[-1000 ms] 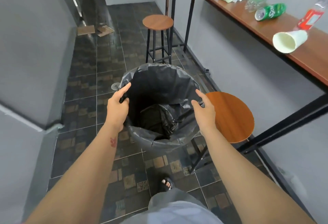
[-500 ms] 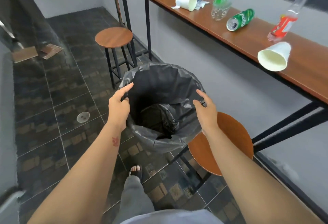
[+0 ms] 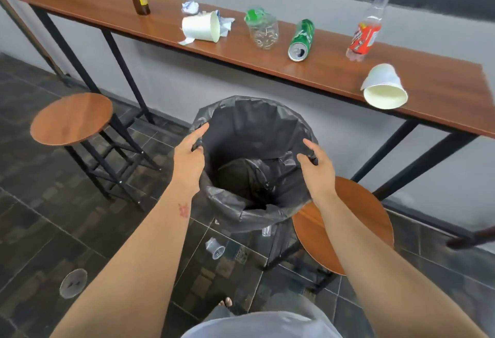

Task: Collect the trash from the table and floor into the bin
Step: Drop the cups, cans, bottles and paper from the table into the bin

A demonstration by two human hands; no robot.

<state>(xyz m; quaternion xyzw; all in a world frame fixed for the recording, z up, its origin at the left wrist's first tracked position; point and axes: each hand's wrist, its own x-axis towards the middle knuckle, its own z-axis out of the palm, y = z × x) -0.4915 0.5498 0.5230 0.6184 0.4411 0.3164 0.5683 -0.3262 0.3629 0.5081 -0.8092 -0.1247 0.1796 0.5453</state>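
Both hands are gripping the bin by its black liner: the left hand is pinching the left rim between thumb and curled fingers, the right hand is pinching the right rim. Beyond the fingertips, cups, a can and bottles are lying on the table. Below the left wrist, a clear cup is lying on the floor.

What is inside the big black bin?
Only crumpled black plastic liner shows inside the round black bin; no trash visible. The very bottom is dark, hidden under the liner's folds.
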